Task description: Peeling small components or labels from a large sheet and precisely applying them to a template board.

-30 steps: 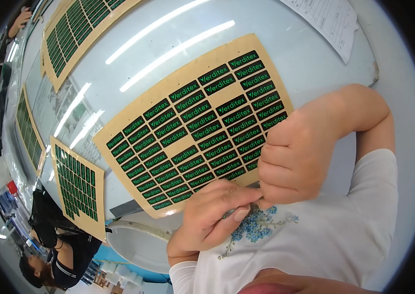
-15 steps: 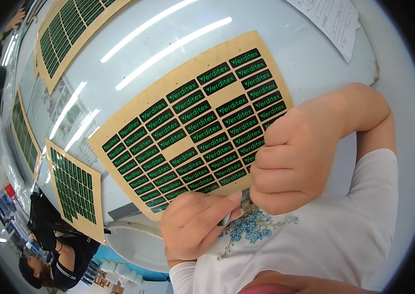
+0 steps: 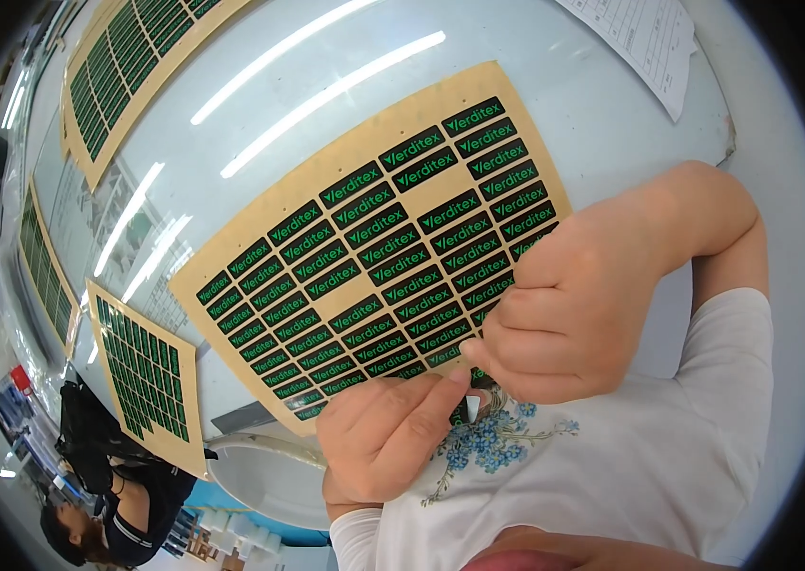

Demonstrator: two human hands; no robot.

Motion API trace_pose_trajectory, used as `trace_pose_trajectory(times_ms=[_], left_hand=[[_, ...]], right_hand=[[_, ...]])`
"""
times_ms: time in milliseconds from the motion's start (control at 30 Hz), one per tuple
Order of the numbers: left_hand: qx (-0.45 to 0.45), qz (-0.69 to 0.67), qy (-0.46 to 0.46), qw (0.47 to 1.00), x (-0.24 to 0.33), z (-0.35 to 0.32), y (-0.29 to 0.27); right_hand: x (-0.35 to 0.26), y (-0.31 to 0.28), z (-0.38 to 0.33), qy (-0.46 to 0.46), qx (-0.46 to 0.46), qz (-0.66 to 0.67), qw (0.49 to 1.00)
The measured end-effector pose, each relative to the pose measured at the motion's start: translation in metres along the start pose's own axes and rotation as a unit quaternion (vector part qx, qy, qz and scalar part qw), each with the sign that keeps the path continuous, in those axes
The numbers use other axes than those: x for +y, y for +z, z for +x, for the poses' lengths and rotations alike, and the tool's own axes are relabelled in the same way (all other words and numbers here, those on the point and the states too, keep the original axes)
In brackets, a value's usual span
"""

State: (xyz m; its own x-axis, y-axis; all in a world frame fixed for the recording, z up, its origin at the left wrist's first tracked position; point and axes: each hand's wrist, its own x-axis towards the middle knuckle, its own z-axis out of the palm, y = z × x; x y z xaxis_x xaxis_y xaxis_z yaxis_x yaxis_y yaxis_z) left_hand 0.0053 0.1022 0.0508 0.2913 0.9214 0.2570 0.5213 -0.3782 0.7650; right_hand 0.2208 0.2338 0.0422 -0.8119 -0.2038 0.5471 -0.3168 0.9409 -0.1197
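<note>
A tan backing sheet [image 3: 231,262] with rows of small black labels printed in green lies on a glossy white table [image 3: 593,105]. My right hand [image 3: 574,305] is curled in a fist over the sheet's near right corner, fingers pressing its edge. My left hand [image 3: 388,438] sits just below the sheet's near edge. Its forefinger and thumb reach up to the right fingertips, pinching a small dark label with a white backing [image 3: 467,407]. The sheet's corner under my right hand is hidden.
Three more label sheets lie at the upper left [image 3: 136,57], the far left [image 3: 46,266] and the lower left [image 3: 146,371]. A printed paper form [image 3: 650,38] is at the top right. A person in dark clothes [image 3: 98,504] stands beyond the table's rounded edge.
My left hand pulled back slightly toward me, and its forefinger now stretches up to meet the right fingertips. The right hand stays on the sheet's corner.
</note>
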Motion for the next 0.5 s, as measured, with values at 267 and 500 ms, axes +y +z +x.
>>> trace_pose_trajectory(times_ms=[267,500], left_hand=[[-0.065,0.040,0.032,0.997,0.000,-0.002,0.004],[-0.063,0.034,0.066,0.995,0.001,-0.002,0.011]], right_hand=[[-0.004,0.000,-0.001,-0.023,0.003,0.010,1.000],[-0.005,0.001,0.000,-0.030,0.014,0.004,0.999]])
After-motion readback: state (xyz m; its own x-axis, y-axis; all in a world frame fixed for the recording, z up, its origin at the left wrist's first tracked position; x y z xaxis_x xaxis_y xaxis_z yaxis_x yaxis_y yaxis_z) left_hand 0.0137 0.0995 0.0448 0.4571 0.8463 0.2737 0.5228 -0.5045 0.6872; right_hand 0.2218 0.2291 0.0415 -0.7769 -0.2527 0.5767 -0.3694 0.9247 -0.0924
